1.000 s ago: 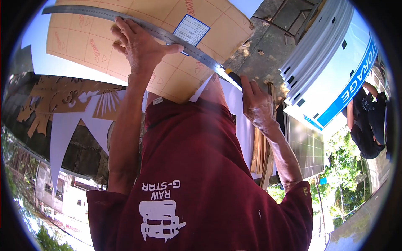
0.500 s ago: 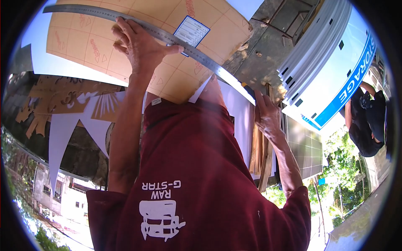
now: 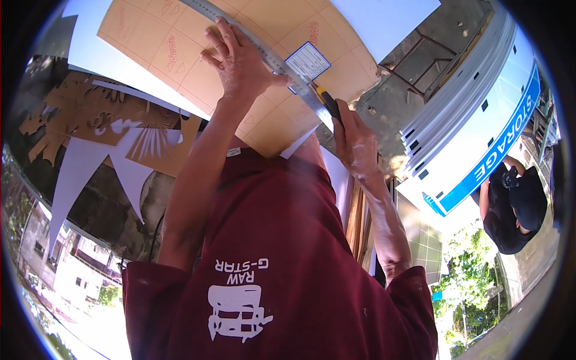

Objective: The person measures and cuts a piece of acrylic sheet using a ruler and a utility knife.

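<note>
The long steel ruler (image 3: 264, 51) lies slantwise across a tan paper-masked sheet (image 3: 180, 42) on the worktop (image 3: 414, 90), and the left hand (image 3: 240, 63) presses flat on it, fingers spread and thumb stretched along the ruler's edge, so this grip is open and bearing down rather than closed round anything. At the ruler's lower end the right hand (image 3: 354, 141) is clamped round a yellow-and-black utility knife (image 3: 329, 103), whose tip sits against the ruler's edge, just below a white printed label with a blue border (image 3: 307, 62) stuck on the sheet.

Compared with half a second ago, the right hand and knife sit higher along the ruler, close to the label and nearer the left thumb; before, they were at the ruler's far lower end, off the sheet's corner. The left hand keeps its place on the ruler.

The sheet's masking is matt, printed with faint red marks and a grid of lines. Brown cut-out scraps (image 3: 96, 120) lie to the left, and a white sign panel with a blue band (image 3: 486, 138) stands at the right.
</note>
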Demonstrator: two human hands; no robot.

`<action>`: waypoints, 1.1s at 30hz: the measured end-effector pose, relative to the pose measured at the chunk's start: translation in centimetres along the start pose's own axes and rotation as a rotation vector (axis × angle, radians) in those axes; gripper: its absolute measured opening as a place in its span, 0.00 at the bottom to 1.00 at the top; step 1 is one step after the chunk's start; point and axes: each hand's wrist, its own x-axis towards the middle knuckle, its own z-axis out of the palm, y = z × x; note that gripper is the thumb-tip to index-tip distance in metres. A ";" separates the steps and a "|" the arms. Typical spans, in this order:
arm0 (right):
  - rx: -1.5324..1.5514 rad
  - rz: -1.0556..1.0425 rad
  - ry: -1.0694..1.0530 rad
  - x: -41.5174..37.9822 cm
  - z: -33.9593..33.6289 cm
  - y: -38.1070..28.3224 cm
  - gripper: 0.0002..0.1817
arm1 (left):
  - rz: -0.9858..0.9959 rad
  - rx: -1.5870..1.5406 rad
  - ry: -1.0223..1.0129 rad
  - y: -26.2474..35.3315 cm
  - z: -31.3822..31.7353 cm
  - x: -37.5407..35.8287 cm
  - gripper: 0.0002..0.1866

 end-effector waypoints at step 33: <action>-0.364 -0.155 -0.040 -3.2 -0.6 1.3 0.29 | 0.036 0.017 0.038 -0.1 0.3 0.0 0.89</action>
